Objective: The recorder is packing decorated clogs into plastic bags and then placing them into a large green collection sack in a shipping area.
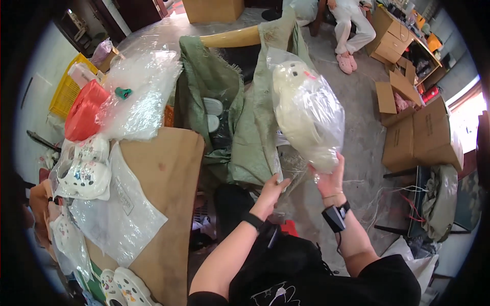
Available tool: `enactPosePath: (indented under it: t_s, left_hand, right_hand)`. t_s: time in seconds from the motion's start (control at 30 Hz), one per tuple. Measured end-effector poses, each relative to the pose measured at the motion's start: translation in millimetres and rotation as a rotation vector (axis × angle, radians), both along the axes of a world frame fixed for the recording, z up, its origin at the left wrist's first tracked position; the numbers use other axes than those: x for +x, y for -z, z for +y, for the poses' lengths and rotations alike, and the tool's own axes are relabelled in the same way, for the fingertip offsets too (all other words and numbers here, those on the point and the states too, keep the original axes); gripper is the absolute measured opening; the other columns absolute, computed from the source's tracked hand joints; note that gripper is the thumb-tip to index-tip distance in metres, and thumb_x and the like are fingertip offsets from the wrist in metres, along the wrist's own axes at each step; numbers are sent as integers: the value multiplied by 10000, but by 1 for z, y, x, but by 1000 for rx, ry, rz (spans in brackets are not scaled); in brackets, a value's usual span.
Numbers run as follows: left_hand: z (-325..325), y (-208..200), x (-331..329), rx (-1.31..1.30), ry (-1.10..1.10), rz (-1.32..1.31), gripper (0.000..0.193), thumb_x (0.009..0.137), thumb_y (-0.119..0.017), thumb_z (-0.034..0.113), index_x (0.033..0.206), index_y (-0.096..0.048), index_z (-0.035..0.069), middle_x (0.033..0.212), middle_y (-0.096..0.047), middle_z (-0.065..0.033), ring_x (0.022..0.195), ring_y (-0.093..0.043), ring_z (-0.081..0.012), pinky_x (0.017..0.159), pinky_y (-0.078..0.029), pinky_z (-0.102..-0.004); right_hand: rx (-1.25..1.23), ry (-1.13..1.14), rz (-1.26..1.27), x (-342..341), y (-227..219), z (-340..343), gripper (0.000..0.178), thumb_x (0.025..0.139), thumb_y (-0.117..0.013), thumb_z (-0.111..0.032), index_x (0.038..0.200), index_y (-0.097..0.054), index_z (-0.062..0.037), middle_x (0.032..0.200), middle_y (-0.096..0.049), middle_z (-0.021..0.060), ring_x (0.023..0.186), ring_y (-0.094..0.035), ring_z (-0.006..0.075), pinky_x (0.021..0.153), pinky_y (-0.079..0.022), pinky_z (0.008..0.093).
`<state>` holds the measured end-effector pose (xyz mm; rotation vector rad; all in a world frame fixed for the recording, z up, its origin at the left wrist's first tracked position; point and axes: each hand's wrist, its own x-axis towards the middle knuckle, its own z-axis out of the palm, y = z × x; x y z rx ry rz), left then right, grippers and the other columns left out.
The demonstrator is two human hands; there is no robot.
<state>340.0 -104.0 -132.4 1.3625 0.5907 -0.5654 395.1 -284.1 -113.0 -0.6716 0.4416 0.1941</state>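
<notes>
Right-hand grip, head view: closed around the lower end of a clear plastic bag of cream perforated footwear, which extends upward and away from it. Left-hand grip: appears to pinch the edge of a green woven sack, left of the bag. Slick film could slip if finger pressure slackens; a slack sack edge could fold and snag the bag. A brown flat surface ends left of both grips; grey floor gives lateral room rightward.
</notes>
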Motion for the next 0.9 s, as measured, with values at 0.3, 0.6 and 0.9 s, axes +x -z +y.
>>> enactPosePath:
  t_s: [0.3,0.6,0.9]
  left_hand:
    - [87,-37,-27,-498,-736,-370,276,867,-555,13,1138,-501,-8,1093,-606,-128,1043,-602,-225,939,-492,-350]
    - [81,-47,-30,-526,-688,-320,298,864,-521,-59,1151,-510,19,1070,-602,-92,968,-598,-156,868,-478,-285]
    - [79,-41,-28,-554,-641,-278,267,871,-524,-37,1129,-507,29,1090,-612,-111,977,-616,-181,865,-507,-316]
  right_hand:
    - [261,108,35,49,44,70,440,912,-489,-416,1236,-554,-125,1249,-595,75,1167,-527,269,960,-427,485]
    - [-175,257,100,91,67,-19,529,859,-501,-462,1278,-519,-139,1231,-608,67,1075,-601,296,787,-495,460]
    - [43,189,37,125,89,40,463,880,-418,-426,1230,-582,-169,1272,-588,26,1164,-530,275,930,-429,514]
